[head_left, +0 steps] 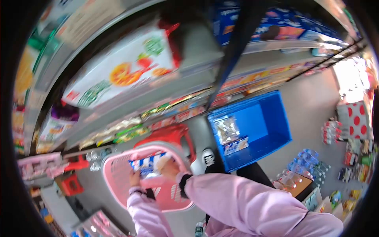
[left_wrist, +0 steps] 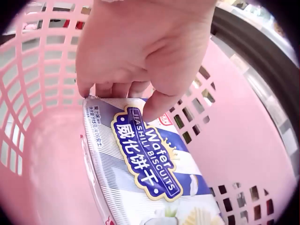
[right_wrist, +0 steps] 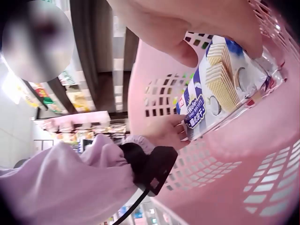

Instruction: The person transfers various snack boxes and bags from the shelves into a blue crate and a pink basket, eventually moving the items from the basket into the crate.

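Note:
A blue-and-white striped pack of wafer biscuits [left_wrist: 110,164] is inside a pink plastic basket [head_left: 114,177] with slotted walls. My left hand [left_wrist: 145,51] grips one end of the pack, its thumb on the printed front and the fingers behind the edge. At the opposite end is my right hand [right_wrist: 211,23], holding the pack between thumb and fingers. In the head view the left hand [head_left: 135,179] and right hand [head_left: 169,168] both reach down into the basket. The front of the pack [right_wrist: 220,89], with its wafer picture, faces up toward the right wrist camera.
A blue crate [head_left: 276,114] with a few packs in it stands on the floor to the right. Red plastic [head_left: 167,134] shows behind the basket. Stocked shelves [head_left: 197,69] run along the far side. Bundles of bottles [head_left: 308,160] stand at the right. A shoe [head_left: 208,157] shows near the crate.

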